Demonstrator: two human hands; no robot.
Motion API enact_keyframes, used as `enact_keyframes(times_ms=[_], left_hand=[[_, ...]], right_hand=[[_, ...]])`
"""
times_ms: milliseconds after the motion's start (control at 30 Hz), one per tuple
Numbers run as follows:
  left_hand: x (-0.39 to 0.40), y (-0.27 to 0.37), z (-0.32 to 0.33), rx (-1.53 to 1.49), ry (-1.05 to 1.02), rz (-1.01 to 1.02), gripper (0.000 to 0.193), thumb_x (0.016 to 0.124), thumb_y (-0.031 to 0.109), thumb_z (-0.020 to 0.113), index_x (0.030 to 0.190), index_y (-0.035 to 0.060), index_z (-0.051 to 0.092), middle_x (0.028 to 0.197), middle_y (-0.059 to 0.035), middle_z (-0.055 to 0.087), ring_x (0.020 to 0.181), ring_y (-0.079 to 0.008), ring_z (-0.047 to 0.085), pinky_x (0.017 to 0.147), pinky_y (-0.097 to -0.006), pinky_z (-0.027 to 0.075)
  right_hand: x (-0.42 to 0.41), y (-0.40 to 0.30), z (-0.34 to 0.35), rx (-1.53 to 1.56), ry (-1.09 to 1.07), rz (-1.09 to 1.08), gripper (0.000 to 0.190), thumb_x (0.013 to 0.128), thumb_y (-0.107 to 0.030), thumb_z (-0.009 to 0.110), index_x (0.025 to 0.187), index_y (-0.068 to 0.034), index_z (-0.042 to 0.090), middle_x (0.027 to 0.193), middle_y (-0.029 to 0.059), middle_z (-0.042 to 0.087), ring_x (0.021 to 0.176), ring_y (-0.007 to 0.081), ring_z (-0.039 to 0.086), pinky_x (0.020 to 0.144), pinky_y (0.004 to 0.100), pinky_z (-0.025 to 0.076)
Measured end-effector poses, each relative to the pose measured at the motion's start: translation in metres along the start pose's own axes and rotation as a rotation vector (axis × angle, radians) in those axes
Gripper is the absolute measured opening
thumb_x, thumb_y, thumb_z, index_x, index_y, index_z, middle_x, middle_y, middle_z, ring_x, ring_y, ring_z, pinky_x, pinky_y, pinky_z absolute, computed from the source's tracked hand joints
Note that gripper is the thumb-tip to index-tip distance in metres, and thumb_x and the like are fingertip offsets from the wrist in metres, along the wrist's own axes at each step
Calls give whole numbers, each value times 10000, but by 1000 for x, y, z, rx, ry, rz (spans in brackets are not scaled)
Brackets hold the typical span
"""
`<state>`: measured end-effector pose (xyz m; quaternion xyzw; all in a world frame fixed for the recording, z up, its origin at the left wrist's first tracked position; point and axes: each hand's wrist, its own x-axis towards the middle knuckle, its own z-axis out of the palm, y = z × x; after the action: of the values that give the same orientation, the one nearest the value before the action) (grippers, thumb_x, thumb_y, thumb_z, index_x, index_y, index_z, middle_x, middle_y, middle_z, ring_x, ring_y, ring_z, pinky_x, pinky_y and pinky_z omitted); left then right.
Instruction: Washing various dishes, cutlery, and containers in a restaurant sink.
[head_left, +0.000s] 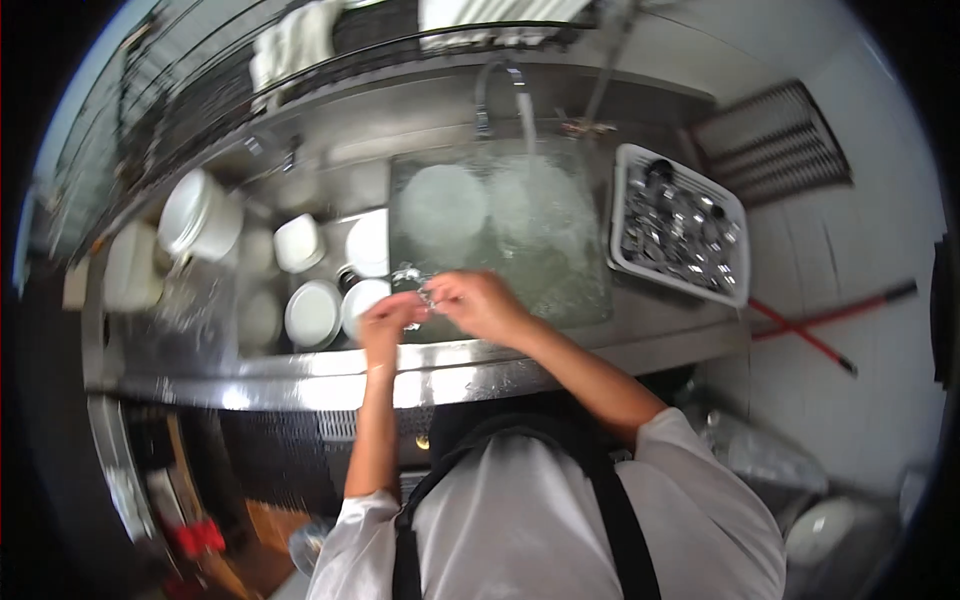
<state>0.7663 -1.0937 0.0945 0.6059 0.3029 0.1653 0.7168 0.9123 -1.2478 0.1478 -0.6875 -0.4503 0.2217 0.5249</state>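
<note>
Over the front left corner of a water-filled sink basin (566, 296), my left hand (386, 319) and my right hand (480, 304) meet. Between their fingertips is a small shiny item (427, 297), too blurred to name; both hands seem to grip it. Bright splashes or bubbles show on the water just beyond the fingers. Under the water lies a round white plate (444, 202), with another pale round shape (529, 199) to its right. A stream falls into the basin from a gooseneck faucet (482, 112).
Left of the basin, a second compartment holds white bowls (313, 313) and a square white container (298, 243). A white bucket (199, 214) stands farther left. On the right rests a white plastic basket (619, 225) of metal cutlery (675, 232). Red-handled poles (817, 322) cross beyond the counter.
</note>
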Motion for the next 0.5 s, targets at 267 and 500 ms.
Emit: enact_keyframes(times_ms=[267,500], left_hand=[[85,-73,-224,1534,236,191,509,718,107,773,1212,103,650,936,-217,699,860,-402,667,747,-481,511],[44,-82,-198,1367,346,279,489,724,30,685,1207,80,632,1256,-184,588,1116,-361,588,902,-455,481]], right_hand=[[-77,24,-82,-384,481,199,92,827,-108,683,903,-61,707,878,102,708,777,251,690,703,345,535],[-46,68,-298,-242,920,132,226,907,-204,665,1067,-46,686,897,41,709,798,146,667,703,306,528]])
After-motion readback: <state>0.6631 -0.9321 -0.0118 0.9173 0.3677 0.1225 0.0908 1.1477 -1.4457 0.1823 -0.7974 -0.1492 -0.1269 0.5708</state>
